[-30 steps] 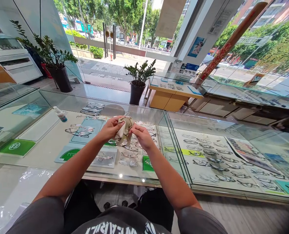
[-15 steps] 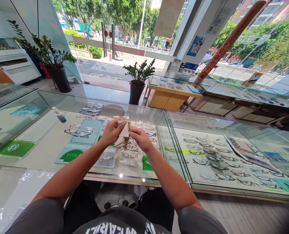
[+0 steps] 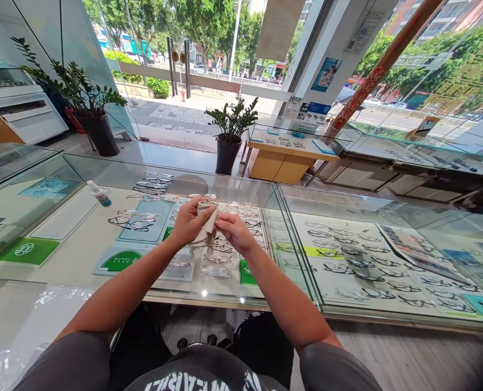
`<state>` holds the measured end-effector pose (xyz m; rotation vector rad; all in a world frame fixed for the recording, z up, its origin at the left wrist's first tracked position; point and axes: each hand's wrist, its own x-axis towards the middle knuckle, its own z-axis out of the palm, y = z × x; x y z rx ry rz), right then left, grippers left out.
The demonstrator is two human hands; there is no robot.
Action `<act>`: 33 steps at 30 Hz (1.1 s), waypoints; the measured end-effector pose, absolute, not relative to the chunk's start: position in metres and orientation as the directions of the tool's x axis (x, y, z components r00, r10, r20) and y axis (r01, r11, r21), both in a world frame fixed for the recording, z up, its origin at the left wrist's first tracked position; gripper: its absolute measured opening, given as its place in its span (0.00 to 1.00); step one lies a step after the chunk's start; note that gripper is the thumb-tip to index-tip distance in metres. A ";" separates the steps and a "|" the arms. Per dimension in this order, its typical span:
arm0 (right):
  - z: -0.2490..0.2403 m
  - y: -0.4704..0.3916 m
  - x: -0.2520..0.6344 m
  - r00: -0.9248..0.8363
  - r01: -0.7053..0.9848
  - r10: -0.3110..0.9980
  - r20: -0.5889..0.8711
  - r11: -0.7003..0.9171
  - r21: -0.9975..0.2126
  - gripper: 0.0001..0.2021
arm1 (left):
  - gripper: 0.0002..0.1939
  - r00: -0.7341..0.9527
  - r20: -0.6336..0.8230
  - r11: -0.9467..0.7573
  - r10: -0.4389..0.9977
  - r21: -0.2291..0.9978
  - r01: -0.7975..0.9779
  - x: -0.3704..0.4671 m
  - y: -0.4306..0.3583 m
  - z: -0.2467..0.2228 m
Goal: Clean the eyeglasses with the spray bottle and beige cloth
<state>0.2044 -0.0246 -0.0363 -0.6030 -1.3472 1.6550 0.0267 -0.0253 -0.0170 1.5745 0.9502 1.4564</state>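
A beige cloth [image 3: 205, 228] with a zigzag edge hangs between my two hands, above the glass display counter. My left hand [image 3: 189, 221] is closed on its upper part, thumb pressed on top. The fingers of my right hand [image 3: 233, 231] pinch at the cloth's right side; whatever thin item may be there is too small to make out. Beneath and around the hands, several eyeglass frames [image 3: 217, 271] lie in rows in the counter. More glasses [image 3: 133, 220] sit to the left, beside a white spray bottle [image 3: 100, 194] with blue-green liquid.
The glass counter [image 3: 249, 187] runs across in front of me, with a second section [image 3: 339, 320] of glasses on the right. A green box [image 3: 27, 251] lies at the left. Beyond stand a potted plant [image 3: 227, 152], another plant [image 3: 101, 133] and a wooden display table [image 3: 274, 165].
The cloth has been folded or turned between my fingers and its lower part hangs differently. Both hands stay in nearly the same place, still closed.
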 end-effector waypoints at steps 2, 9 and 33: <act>-0.036 -0.025 0.204 -0.477 -0.312 0.863 0.164 0.008 -0.950 0.19 | 0.28 0.038 0.444 -0.445 0.895 0.895 0.039 0.027 -0.024 -0.017; -0.029 -0.015 0.215 -0.438 -0.308 0.890 0.123 -0.020 -0.951 0.15 | 0.31 0.355 0.276 -0.238 0.893 0.960 -0.149 0.014 -0.006 -0.016; -0.012 -0.023 0.229 -0.306 -0.385 0.892 0.331 0.202 -0.900 0.16 | 0.31 -0.055 0.327 -0.323 0.943 0.869 -0.375 0.008 0.007 -0.008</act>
